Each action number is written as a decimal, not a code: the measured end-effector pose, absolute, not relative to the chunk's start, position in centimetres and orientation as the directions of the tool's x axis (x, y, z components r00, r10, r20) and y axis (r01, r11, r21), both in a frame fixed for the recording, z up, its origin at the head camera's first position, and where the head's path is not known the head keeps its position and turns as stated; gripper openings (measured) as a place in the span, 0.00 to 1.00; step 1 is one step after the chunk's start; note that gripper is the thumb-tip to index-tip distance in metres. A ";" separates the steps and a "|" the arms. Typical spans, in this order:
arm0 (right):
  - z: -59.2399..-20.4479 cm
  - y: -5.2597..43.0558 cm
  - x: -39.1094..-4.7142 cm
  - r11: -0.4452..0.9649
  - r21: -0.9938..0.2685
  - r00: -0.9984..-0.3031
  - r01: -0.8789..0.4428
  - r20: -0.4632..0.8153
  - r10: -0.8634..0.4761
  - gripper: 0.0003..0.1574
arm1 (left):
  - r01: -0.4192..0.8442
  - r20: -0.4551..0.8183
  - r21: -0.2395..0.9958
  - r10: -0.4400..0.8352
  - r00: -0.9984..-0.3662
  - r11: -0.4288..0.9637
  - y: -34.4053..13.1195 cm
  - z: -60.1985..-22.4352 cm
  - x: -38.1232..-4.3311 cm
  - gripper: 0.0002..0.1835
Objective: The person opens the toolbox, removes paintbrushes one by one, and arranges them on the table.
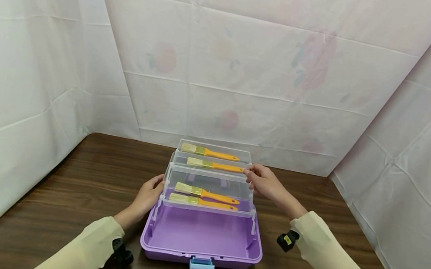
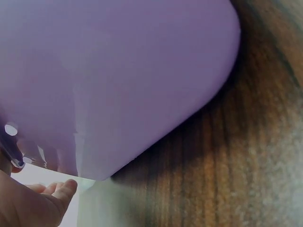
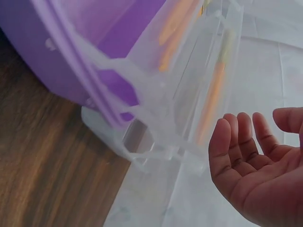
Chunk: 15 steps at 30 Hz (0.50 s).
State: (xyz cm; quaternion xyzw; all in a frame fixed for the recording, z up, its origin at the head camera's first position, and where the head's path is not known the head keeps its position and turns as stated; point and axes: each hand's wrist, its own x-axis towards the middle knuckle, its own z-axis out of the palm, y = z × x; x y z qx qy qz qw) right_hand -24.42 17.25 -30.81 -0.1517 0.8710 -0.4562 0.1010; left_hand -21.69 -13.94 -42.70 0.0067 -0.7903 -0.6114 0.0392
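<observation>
Purple plastic makes our open box [image 1: 201, 236], and it sits on the dark brown wooden table [image 1: 75, 190]. Its see-through plastic trays [image 1: 211, 173] go up like steps. We see four orange-handled brushes with pale hair [image 1: 220, 197] in them: two in front, one in each tray behind. Our left hand [image 1: 147, 195] is at the box's left side; we can't tell if its fingers grip. Our right hand [image 1: 267, 184] is by the trays' right ends, fingers loosely bent, thumb apart.
</observation>
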 end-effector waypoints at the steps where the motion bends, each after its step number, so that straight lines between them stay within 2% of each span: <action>1: -30.7 17.0 -24.4 0.544 -0.817 -0.929 -0.190 -0.030 -0.369 0.19 | 0.037 0.054 0.967 -0.060 -0.997 0.253 -13.9 -42.7 -21.7 0.25; 15: -30.8 13.3 -25.0 0.600 -0.695 -0.833 -0.396 -0.003 -0.553 0.11 | 0.025 0.040 0.969 -0.058 -0.998 0.245 -13.9 -42.7 -21.7 0.24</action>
